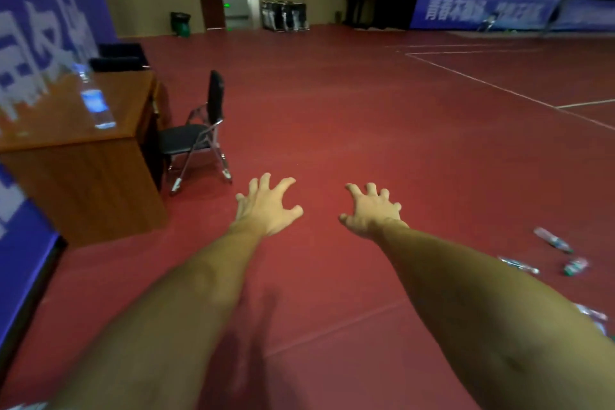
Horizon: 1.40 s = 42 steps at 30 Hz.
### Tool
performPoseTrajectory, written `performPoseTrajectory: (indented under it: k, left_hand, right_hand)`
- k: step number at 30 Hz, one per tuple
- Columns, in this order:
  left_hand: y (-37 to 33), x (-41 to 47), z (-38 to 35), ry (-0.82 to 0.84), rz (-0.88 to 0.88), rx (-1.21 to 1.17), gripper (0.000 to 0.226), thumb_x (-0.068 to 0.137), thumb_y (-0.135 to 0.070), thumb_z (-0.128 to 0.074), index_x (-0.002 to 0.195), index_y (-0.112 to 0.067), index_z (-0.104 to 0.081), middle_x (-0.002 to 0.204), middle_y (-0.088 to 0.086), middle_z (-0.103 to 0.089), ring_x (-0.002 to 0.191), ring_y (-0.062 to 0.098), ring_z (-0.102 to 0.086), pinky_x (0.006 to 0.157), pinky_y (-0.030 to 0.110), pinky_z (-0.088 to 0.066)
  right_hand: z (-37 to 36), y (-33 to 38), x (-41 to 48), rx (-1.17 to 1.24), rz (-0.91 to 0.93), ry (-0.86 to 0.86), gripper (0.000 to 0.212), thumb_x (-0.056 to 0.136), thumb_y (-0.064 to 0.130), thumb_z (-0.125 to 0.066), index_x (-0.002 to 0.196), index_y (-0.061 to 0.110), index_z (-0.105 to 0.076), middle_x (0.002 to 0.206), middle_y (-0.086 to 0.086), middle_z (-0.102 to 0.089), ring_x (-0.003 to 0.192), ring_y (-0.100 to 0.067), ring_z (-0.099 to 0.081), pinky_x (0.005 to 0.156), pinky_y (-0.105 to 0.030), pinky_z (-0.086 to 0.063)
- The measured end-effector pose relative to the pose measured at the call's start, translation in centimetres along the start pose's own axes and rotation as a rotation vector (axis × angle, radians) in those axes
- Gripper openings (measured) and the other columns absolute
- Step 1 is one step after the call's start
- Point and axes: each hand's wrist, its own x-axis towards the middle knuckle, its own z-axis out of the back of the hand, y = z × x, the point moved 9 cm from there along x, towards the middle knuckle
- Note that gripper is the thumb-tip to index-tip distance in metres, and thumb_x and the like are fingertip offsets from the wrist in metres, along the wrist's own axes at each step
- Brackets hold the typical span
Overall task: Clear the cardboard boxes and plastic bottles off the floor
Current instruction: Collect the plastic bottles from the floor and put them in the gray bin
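Head-worn wide camera, facing forward and down — floor (332, 110) close below

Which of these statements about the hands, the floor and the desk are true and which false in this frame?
1. The left hand and right hand hold nothing, fingers spread. True.
2. Clear plastic bottles lie on the red floor on the person's right. True.
3. The black folding chair lies tipped over. False: it stands upright beside the brown wooden desk.
4. A cardboard box sits on the desk. False: a clear blue-labelled bottle is on it, and no box shows.
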Motion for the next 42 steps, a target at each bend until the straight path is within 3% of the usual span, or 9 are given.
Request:
performPoseTrajectory:
  k: [9, 23, 33, 42]
  left_hand:
    - [-24.5, 8.7, -6.6, 0.074, -0.260, -0.035, 0.068, 0.089, -0.057, -0.053, 0.151, -0.046, -0.028, 0.164, 0.010, -0.015, 0.149, 0.030, -0.014, 0.115, 0.059, -0.023]
    - [-56.2, 21.2, -20.5, 0.227, -0.672, -0.015, 0.067, 0.090, -0.055, -0.054, 0.151, -0.044, -0.028, 0.164, 0.012, -0.012, 0.151, 0.034, -0.010, 0.115, 0.062, -0.018]
    - [-78.8, 12.8, -27.9, 0.312, -1.033, 0.015, 0.064, 0.090, -0.056, -0.053, 0.149, -0.043, -0.031, 0.162, 0.011, -0.015, 0.148, 0.030, -0.013, 0.112, 0.060, -0.024]
    - [-91.5, 5.0, -34.5, 0.374, -0.923, 0.058, 0.068, 0.088, -0.056, -0.053, 0.151, -0.043, -0.028, 0.163, 0.012, -0.011, 0.149, 0.032, -0.010, 0.113, 0.061, -0.023]
  right_hand:
    - [2.7, -24.2, 2.8, 0.051, -0.260, -0.036, 0.073, 0.092, 0.053, -0.057, 0.154, 0.035, -0.022, 0.151, -0.009, -0.031, 0.135, -0.036, -0.033, 0.104, -0.056, -0.038]
    - [1.6, -54.5, 5.6, 0.094, -0.685, -0.052, 0.072, 0.091, 0.051, -0.057, 0.153, 0.038, -0.023, 0.154, -0.011, -0.027, 0.137, -0.038, -0.030, 0.105, -0.059, -0.036]
    - [1.1, -73.1, -6.0, 0.127, -0.988, -0.063, 0.073, 0.091, 0.053, -0.056, 0.153, 0.038, -0.022, 0.153, -0.010, -0.028, 0.136, -0.037, -0.032, 0.103, -0.055, -0.037]
    - [1.5, -89.4, -13.6, 0.097, -0.902, -0.041, 0.072, 0.090, 0.050, -0.056, 0.153, 0.038, -0.022, 0.156, -0.010, -0.027, 0.137, -0.037, -0.031, 0.104, -0.055, -0.035]
